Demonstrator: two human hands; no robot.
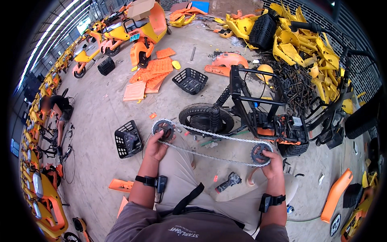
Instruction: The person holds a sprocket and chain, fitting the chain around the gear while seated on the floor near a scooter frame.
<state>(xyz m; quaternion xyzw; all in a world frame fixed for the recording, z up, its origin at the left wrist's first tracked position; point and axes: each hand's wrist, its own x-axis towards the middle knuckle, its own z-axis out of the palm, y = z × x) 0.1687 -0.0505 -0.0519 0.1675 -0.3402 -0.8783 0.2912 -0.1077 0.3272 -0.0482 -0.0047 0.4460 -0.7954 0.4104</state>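
Note:
My left hand (159, 145) grips a dark sprocket (164, 127), thumb over its face, and my right hand (271, 161) holds another dark sprocket (258, 153) at the other side. A silver chain (217, 135) loops around both sprockets, stretched between my hands above my lap. Just beyond stands a stripped black scooter frame (241, 99) with its wheel (190, 119). A cordless power tool (228, 182) lies on the ground between my legs.
Black baskets (121, 137) (189, 80) lie around me. Orange panels (149, 74) are scattered ahead. A pile of yellow body parts (292, 44) is at right. Yellow scooters (117, 32) stand behind and along the left, where a person (60, 107) crouches. An orange strip (336, 193) lies at right.

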